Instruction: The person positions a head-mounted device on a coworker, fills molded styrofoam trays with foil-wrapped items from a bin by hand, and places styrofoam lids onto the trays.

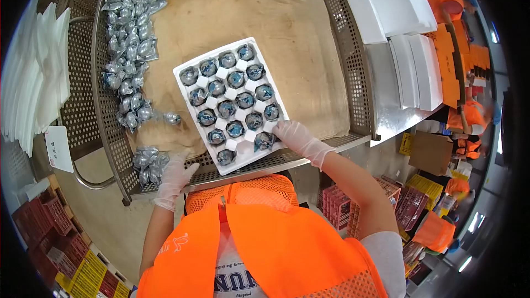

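Observation:
A white foam tray (232, 145) lies tilted on a tan cloth (265, 16) inside a perforated metal bin (353, 38). Rows of dark, egg-shaped items (236, 80) in clear, blue-printed film sit in its hollows. My right hand (297, 139), in a thin clear glove, grips the tray's lower right edge. Also gloved, my left hand (176, 176) rests by the bin's near rim, thumb spread from the fingers and apart from the tray. Beside it lies a small heap of shiny film-wrapped eggs (149, 164). A longer pile of wrapped eggs (132, 38) lines the bin's left side.
White foam sheets (33, 77) stand stacked on the left, near a white card (58, 148). White foam boxes (411, 72) sit on the metal surface at right. Red and yellow crates (58, 215) are on the floor. Several people in orange vests (436, 230) are at the far right.

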Tool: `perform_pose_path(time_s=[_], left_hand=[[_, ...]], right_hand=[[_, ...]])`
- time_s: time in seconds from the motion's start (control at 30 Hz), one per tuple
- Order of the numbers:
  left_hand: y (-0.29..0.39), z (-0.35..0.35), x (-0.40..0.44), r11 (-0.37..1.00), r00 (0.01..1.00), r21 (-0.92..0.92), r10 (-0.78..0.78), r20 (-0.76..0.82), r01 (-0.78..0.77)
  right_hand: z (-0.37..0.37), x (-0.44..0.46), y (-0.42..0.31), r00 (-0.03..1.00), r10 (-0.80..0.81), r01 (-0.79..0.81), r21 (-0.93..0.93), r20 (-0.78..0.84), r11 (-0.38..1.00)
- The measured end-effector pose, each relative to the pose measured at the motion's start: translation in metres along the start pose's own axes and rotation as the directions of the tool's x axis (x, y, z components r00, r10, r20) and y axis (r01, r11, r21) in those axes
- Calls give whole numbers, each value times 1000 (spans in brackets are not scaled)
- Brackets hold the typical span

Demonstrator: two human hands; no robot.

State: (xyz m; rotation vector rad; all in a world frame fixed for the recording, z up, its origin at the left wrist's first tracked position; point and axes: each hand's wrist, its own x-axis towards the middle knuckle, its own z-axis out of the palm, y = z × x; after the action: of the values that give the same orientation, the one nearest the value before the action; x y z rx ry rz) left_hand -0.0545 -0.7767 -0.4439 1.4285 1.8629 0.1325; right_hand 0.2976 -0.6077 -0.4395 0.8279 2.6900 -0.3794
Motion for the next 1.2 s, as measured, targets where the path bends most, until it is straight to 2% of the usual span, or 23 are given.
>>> perform_pose_path(time_s=[0.07,0.13,0.17,0.23,0.3,0.37,0.4,0.47,0.53,0.57,0.6,0.63,0.7,0.77,0.8,0.87,0.9,0.93,1.0,1.03,1.1,1.17,1.2], left_hand=[[20,-1,2,1000,1000,-2,-14,-19,14],[44,-5,-2,956,992,-265,-116,51,125],[48,-2,-2,954,990,-263,-132,52,141],[51,3,5,990,1000,-136,27,14,-25],[37,2,7,992,997,-110,-59,47,64],[14,-10,6,997,995,17,-70,-75,72],[-2,-19,4,969,986,198,-129,-102,147],[-15,-51,-5,940,966,221,-250,-71,259],[-40,-61,-11,909,946,271,-323,-24,318],[-47,-59,-13,910,947,273,-319,-20,312],[-52,-56,-16,926,954,230,-298,-40,299],[-54,-54,-13,943,961,187,-270,-57,276],[-44,-61,-1,953,964,188,-255,68,239],[-40,-50,10,962,968,236,-79,-239,137],[-32,-49,18,971,974,211,-68,-215,115],[-19,-57,41,929,879,303,318,-354,-214],[-19,-55,54,929,876,293,325,-357,-226],[-21,-52,68,875,878,426,375,-297,-229],[-34,-39,97,766,852,593,464,-244,-247],[-28,-46,105,759,843,596,480,-241,-262],[-14,-60,118,829,987,546,160,-28,-119],[-17,-55,132,873,983,473,173,-66,-122],[-15,-55,129,830,945,521,303,-123,-198]], right_hand=[[4,2,-6,998,68,-68,41,2,997],[13,7,-10,993,120,-121,94,15,988],[19,8,-9,989,142,-142,23,-32,990],[33,7,-4,986,145,-150,-45,-87,988],[51,9,-5,956,277,-274,45,-100,961],[28,13,-8,949,316,-316,-13,4,949],[1,23,-16,958,287,-287,-4,-5,958],[-50,36,-34,904,371,-391,57,212,919],[-70,76,-67,965,263,-250,273,-10,929],[-71,101,-85,966,249,-257,326,66,910],[-82,118,-102,985,159,-171,447,63,878],[-85,126,-108,981,179,-191,448,71,874],[-84,126,-106,981,185,-190,533,64,825],[-72,93,-64,914,389,-382,570,116,727],[-72,68,-40,885,441,-458,456,152,763],[-52,22,-9,864,443,-497,257,241,829],[-44,7,-8,837,444,-519,206,319,830],[-29,0,-9,831,458,-530,199,314,825],[-5,-12,-7,898,411,-439,348,156,828],[-3,-13,-4,892,427,-452,347,149,822],[5,-17,0,926,357,-375,378,120,847],[10,-20,4,920,383,-383,420,87,823],[11,-18,6,921,374,-383,423,108,821]])
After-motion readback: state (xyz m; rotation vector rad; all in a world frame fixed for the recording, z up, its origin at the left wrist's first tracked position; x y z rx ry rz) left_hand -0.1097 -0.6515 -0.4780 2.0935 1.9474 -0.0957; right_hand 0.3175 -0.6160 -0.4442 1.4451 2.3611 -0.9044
